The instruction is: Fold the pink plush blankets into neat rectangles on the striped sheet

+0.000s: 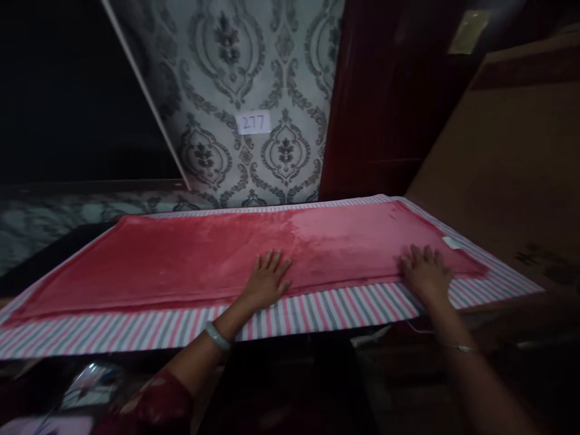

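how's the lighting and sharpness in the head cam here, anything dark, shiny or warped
Head view: dim overall, with the top left and bottom edge almost black; the plush red cloth shows a paler sheen right of centre; the striped pink and grey board cover bows with wide-angle distortion; the left hand and right hand, both flat on the cloth, look slightly soft; the white paper label on the wall is readable.
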{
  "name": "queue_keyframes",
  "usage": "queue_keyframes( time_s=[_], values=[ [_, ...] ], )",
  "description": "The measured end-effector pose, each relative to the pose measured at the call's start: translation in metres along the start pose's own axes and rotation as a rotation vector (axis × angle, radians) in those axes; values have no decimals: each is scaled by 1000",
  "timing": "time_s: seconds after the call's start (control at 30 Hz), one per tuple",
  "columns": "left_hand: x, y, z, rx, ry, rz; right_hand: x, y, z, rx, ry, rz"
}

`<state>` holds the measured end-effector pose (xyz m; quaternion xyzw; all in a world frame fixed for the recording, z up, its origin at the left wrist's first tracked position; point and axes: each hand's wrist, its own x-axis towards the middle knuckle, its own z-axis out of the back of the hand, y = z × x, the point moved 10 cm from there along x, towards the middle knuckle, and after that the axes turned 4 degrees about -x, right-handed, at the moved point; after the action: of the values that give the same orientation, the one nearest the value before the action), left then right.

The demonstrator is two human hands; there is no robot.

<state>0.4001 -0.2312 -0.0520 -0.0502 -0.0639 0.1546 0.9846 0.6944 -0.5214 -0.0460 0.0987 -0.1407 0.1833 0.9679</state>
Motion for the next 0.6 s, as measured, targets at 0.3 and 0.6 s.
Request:
queue_keyframes(
  time_s=[0.3, 0.6],
  values=[
    [-13, -11, 11, -88, -68, -31, -15, 265, -1, 128, 144, 600],
    [-36, 87, 70, -163, -208, 236, -58, 345, -14, 188, 245, 723]
  ],
)
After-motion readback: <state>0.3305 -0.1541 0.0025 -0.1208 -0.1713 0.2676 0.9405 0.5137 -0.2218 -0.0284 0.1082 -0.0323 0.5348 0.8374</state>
